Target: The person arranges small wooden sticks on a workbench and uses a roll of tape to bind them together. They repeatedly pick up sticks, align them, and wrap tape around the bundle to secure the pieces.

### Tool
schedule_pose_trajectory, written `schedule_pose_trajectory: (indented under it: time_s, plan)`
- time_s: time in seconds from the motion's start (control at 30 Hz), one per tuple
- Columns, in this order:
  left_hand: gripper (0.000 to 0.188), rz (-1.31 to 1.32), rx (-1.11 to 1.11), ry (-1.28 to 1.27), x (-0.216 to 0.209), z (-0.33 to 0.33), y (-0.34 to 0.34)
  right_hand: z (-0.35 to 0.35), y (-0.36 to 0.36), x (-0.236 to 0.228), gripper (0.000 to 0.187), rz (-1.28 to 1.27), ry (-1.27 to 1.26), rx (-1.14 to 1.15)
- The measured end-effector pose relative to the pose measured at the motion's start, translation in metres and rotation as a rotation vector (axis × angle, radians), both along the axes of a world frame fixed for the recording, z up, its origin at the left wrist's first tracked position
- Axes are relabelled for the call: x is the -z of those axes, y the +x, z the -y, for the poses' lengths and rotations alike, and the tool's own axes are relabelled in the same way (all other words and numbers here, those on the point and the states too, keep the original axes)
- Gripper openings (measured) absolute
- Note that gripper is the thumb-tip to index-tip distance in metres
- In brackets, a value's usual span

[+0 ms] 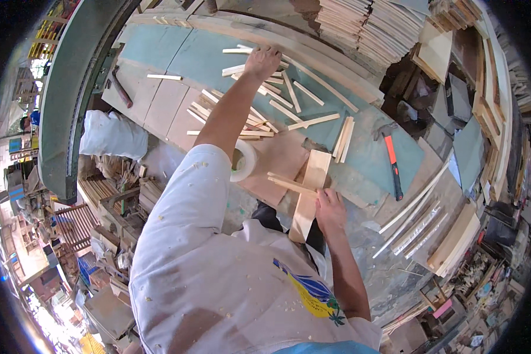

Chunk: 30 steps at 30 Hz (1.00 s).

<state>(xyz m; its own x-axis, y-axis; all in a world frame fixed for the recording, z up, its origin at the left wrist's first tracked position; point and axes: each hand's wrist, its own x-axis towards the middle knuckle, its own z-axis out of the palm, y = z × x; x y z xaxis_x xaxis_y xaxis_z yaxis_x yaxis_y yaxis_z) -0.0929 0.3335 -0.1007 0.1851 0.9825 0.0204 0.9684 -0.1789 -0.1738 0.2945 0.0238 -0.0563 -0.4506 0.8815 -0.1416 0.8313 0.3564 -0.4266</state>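
My left hand [262, 62] reaches to the far side of the bench, its fingers curled down around a wooden strip among loose ones; the fingertips are partly hidden. Pale wooden strips [285, 111] lie scattered around it and under my left forearm. Close to my body, my right hand [331, 209] grips the right end of a single wooden strip [290, 184]. That strip lies crosswise over a wider wooden board [311, 176], which slants from the bench toward my lap. Two or three short strips [344, 140] rest just beyond the board.
A hammer [391, 162] with an orange and black handle lies on the right of the bench [369, 147]. Left of the board is a roll of tape [243, 160]. Another hammer [121, 88] lies far left, near a large green machine frame [71, 100]. Long strips [416, 227] lie at right.
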Motion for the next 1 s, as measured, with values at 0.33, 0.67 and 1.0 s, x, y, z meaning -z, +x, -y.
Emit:
schedule_pose_trajectory:
  time_s: [0.33,0.67,1.0]
  plan:
    - [0.029,0.986,-0.113,0.294,-0.125,0.034,0.012,0.000,0.001,-0.006,0.038,0.011,-0.012,0.004]
    - [0.025,2.347,-0.776,-0.427,-0.122,0.250,0.065,-0.003,0.004,-0.011,0.036,0.127,0.014,-0.008]
    - [0.034,2.509,-0.835,-0.536,-0.106,0.332,0.070,0.007,0.002,-0.018,0.049,0.201,0.080,0.059]
